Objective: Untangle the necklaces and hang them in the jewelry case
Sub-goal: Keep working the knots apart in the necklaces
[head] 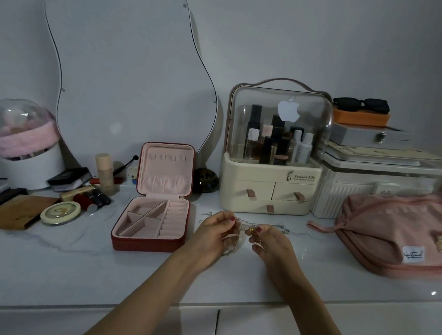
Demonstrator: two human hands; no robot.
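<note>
Both hands were busy with the tangle: the left hand [217,228] and the right hand [268,239] each pinched the bunched necklaces [239,226], which hung stretched between them just above the tabletop [79,262]. The jewelry case [158,202] stood open just left of the left hand, its lid hooks apparently bare. The work looked barely begun, with untangling and all the hanging left.

Glossy marble-look tabletop [53,260], pink velvety-lined jewelry case [151,215], clear plastic organizer [276,134], pink cloth pouch [397,230]
</note>
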